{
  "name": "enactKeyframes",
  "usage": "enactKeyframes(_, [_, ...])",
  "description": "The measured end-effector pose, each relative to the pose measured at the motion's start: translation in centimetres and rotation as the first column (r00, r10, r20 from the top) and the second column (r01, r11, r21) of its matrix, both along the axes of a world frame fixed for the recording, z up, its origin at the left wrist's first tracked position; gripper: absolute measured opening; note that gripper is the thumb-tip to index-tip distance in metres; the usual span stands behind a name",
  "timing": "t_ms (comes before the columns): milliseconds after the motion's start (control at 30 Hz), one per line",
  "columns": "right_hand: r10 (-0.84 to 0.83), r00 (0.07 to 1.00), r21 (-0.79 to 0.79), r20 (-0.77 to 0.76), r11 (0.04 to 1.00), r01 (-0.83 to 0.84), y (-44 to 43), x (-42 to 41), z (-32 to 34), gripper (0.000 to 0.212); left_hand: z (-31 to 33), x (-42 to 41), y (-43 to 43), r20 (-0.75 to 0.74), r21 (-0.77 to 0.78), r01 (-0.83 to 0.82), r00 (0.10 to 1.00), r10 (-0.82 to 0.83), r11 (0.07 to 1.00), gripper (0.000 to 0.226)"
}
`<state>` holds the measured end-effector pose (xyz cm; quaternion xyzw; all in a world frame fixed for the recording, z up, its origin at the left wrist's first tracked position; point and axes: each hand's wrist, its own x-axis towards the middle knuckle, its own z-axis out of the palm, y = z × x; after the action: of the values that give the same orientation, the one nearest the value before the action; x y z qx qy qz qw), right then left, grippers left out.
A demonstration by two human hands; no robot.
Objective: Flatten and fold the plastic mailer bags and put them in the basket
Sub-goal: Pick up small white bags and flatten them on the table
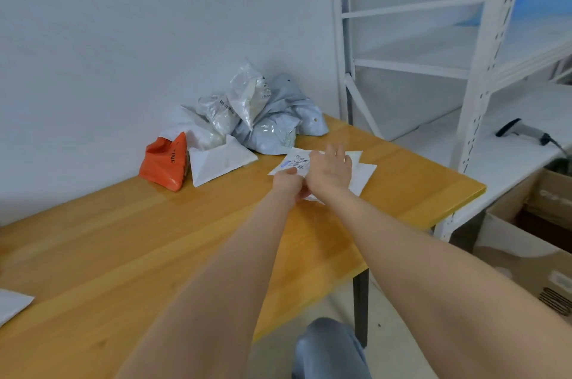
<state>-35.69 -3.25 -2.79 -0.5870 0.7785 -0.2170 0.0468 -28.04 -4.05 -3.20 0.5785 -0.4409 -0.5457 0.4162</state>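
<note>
Right grip [329,169] flat on white mailer [362,175], fingers straight; left grip [288,182] pinches its near edge. Mailer pile [263,112] behind it, orange bag [164,162] behind-left.

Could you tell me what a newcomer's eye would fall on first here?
Two bare arms reach across the wooden table: the right hand presses flat on a white mailer while the left hand grips its near edge. Behind them, against the wall, a bright orange bag stands beside a heap of crumpled grey and clear bags.
</note>
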Motion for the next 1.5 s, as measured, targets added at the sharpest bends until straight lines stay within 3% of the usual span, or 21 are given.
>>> enactKeyframes(100, [0.069, 0.994, 0.080, -0.081, 0.995, -0.062, 0.0, 0.3, -0.2, 0.042, 0.3, 0.3, 0.2, -0.010, 0.035, 0.023, 1.000, -0.023, 0.999, 0.050])
enactKeyframes(233, [0.062, 0.995, 0.216, -0.080, 0.975, -0.044, 0.5, 0.8, -0.1, 0.044, 1.0, 2.0, 0.7, -0.009, 0.082, 0.089, 0.996, -0.089, 0.993, 0.056])
enactKeyframes(433, [0.129, 0.989, 0.056, -0.071, 0.990, -0.126, -0.3, 3.9, 0.6, 0.041, 2.0, 6.3, 0.2, 0.141, 0.043, 0.084, 0.986, -0.089, 0.996, 0.038])
enactKeyframes(567, [0.217, 0.976, 0.001, 0.030, 0.976, -0.217, -1.4, 7.4, 1.4, 0.044, 1.9, 10.7, -0.8, 0.192, -0.061, -0.008, 0.981, 0.020, 0.998, 0.035])
enactKeyframes(700, [0.242, 0.950, 0.015, 0.197, 0.968, -0.250, -4.4, 11.4, 1.0, 0.050, 1.2, 16.7, -3.2, 0.378, -0.262, -0.108, 0.903, 0.205, 0.959, 0.042])
enactKeyframes(833, [0.246, 0.893, 0.015, 0.376, 0.962, -0.271, -8.4, 14.0, -0.2, 0.057, 0.2, 21.0, -5.4, 0.395, -0.320, -0.181, 0.867, 0.305, 0.930, 0.050])
enactKeyframes(1000, [0.197, 0.846, 0.005, 0.495, 0.973, -0.230, -13.1, 15.7, -0.8, 0.066, 0.1, 23.3, -9.3, 0.436, -0.314, -0.165, 0.850, 0.297, 0.935, 0.055])
enactKeyframes(1133, [0.185, 0.855, 0.011, 0.484, 0.976, -0.218, -15.9, 15.6, -0.8, 0.085, 0.4, 23.4, -12.1, 0.446, -0.282, -0.130, 0.860, 0.250, 0.951, 0.052])
enactKeyframes(1267, [0.152, 0.828, 0.056, 0.539, 0.975, -0.215, -17.0, 15.3, -1.2, 0.083, 0.2, 23.2, -13.5, 0.441, -0.223, -0.117, 0.873, 0.208, 0.968, 0.042])
enactKeyframes(1500, [0.111, 0.743, 0.101, 0.660, 0.967, -0.234, -14.1, 15.5, -0.3, 0.079, 0.3, 23.4, -10.7, 0.335, -0.089, -0.156, 0.925, 0.177, 0.984, 0.051])
